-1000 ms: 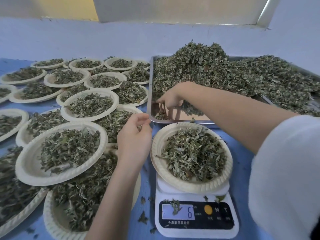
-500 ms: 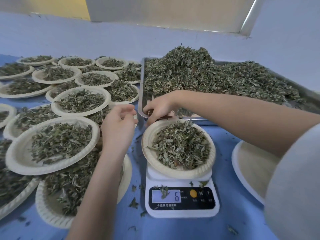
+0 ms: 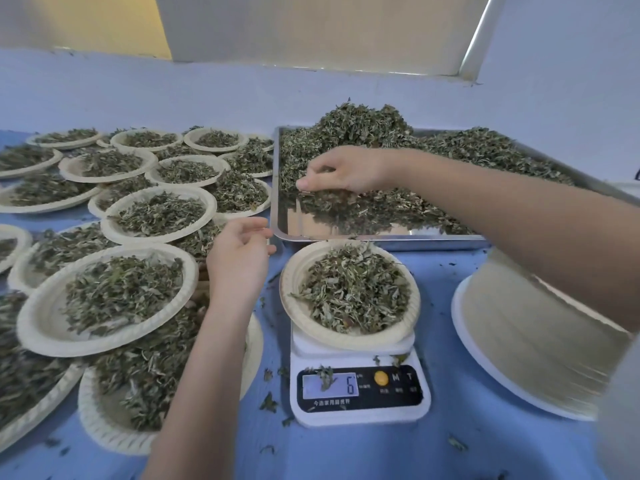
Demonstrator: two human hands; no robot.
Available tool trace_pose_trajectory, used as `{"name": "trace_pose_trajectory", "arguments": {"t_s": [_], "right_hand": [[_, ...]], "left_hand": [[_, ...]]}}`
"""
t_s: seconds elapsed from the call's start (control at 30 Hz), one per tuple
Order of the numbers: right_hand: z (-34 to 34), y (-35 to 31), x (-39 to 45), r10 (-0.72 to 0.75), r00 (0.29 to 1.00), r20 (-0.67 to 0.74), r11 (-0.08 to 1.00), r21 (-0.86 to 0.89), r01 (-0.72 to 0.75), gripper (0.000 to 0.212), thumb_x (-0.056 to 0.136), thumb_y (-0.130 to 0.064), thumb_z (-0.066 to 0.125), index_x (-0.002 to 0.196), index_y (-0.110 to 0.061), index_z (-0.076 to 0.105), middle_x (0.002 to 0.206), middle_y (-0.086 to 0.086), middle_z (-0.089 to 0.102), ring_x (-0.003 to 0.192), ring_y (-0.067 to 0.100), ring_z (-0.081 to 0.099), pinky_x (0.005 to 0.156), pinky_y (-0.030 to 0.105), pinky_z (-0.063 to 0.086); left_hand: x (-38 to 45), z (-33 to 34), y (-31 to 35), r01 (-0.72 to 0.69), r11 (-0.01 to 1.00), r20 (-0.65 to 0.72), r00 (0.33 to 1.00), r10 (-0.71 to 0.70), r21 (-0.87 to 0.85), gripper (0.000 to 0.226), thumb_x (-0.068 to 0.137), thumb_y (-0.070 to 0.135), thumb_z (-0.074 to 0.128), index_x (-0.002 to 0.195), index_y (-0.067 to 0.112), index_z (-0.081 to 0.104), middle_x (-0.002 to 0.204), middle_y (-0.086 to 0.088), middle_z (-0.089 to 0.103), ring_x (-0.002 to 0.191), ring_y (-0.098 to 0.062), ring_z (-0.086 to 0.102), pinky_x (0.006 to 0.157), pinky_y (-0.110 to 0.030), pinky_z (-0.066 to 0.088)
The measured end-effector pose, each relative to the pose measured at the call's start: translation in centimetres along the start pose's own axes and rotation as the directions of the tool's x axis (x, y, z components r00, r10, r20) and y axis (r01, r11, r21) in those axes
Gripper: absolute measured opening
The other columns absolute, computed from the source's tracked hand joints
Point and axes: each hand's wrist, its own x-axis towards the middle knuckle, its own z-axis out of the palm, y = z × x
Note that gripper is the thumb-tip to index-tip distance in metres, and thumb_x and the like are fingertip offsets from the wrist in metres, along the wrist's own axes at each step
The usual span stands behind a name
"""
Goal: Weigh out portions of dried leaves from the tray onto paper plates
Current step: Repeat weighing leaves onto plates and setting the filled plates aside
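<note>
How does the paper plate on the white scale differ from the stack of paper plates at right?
The round paper plate on the white digital scale is single and holds dried leaves; the tall stack of paper plates holds none. The scale plate sits raised on the scale's platform; the stack rests on the blue table. Both are off-white and round.

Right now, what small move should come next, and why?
Probably lift the right hand, whose fingers curl into the leaves in the tray, and carry that pinch to the plate on the scale, which appears unfinished.
</note>
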Motion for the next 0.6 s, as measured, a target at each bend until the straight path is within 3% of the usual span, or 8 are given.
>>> {"name": "trace_pose_trajectory", "arguments": {"t_s": [0.07,0.13,0.17,0.27,0.37,0.43,0.53,0.6], "right_hand": [[-0.6,-1.5,-2.5,-0.025,0.999,0.035,1.000,-0.012,0.026,0.042,0.082,-0.066,0.044,0.078,-0.025,0.051,0.071,-0.008,0.051,0.054,0.001,0.047,0.059,0.022,0.041],[-0.3,-3.0,-4.9,0.014,0.968,0.252,0.999,-0.040,-0.004,0.053,0.078,-0.071,0.032,0.102,-0.030,0.057,0.099,-0.006,0.063,0.084,0.005,0.064,0.072,0.023,0.053],[-0.1,-3.6,-5.9,0.061,0.933,0.355,0.995,-0.091,-0.030,0.064,0.078,-0.072,0.023,0.119,-0.033,0.054,0.119,-0.006,0.061,0.105,0.011,0.061,0.087,0.030,0.052],[-0.1,-4.6,-8.1,0.186,0.895,0.405,0.976,-0.185,-0.119,0.072,0.084,-0.071,0.001,0.145,-0.044,0.027,0.151,-0.015,0.032,0.139,0.014,0.030,0.117,0.043,0.016],[-0.2,-4.6,-10.8,0.221,0.959,0.177,0.973,-0.104,-0.205,0.073,0.085,-0.069,0.000,0.149,-0.040,0.019,0.155,-0.017,0.019,0.142,0.009,0.020,0.107,0.027,0.009],[1.0,-4.7,-12.6,0.221,0.972,-0.081,0.975,0.012,-0.221,0.068,0.087,-0.066,0.001,0.149,-0.041,0.017,0.154,-0.021,0.017,0.139,0.000,0.019,0.100,0.015,0.006],[5.5,-4.6,-15.3,0.274,0.852,-0.446,0.935,0.332,-0.127,0.062,0.092,-0.061,0.012,0.147,-0.038,0.029,0.144,-0.031,0.026,0.111,-0.033,0.018,0.081,-0.013,0.005],[8.8,-3.9,-16.4,0.368,0.761,-0.534,0.849,0.527,-0.041,0.061,0.091,-0.060,0.019,0.145,-0.036,0.035,0.131,-0.042,0.027,0.099,-0.044,0.018,0.075,-0.016,0.011]], "left_hand": [[-0.2,0.3,0.1,0.000,1.000,0.017,1.000,0.000,0.008,0.019,0.092,0.009,0.049,0.091,0.023,0.062,0.092,0.004,0.069,0.074,-0.009,0.065,0.084,-0.036,0.053],[-0.4,0.4,0.2,0.008,1.000,0.028,1.000,-0.009,0.006,0.019,0.092,0.010,0.050,0.091,0.024,0.062,0.093,0.003,0.069,0.076,-0.009,0.065,0.084,-0.037,0.054],[-0.5,0.5,0.2,0.012,1.000,0.031,0.999,-0.012,0.002,0.019,0.092,0.010,0.050,0.092,0.024,0.063,0.093,0.002,0.069,0.078,-0.010,0.066,0.084,-0.037,0.054],[-0.6,0.4,0.3,0.017,1.000,0.029,0.999,-0.017,-0.004,0.018,0.092,0.010,0.051,0.096,0.022,0.064,0.094,0.001,0.069,0.079,-0.011,0.066,0.086,-0.037,0.054],[-0.7,0.3,0.4,0.013,1.000,0.020,1.000,-0.013,0.002,0.019,0.092,0.010,0.050,0.094,0.024,0.063,0.093,0.003,0.068,0.079,-0.010,0.065,0.085,-0.037,0.053],[-0.6,0.3,0.4,0.021,1.000,0.021,1.000,-0.021,0.003,0.020,0.091,0.010,0.051,0.089,0.026,0.063,0.092,0.003,0.068,0.079,-0.010,0.064,0.085,-0.037,0.052],[-0.8,0.4,0.4,0.026,0.999,0.026,0.999,-0.027,0.019,0.018,0.090,0.012,0.054,0.086,0.028,0.062,0.095,-0.002,0.068,0.076,-0.012,0.061,0.079,-0.033,0.052],[-1.0,0.7,0.3,0.007,0.998,0.041,0.999,-0.009,0.057,0.016,0.090,0.013,0.055,0.089,0.027,0.062,0.099,-0.001,0.067,0.081,-0.013,0.061,0.081,-0.033,0.052]]}}
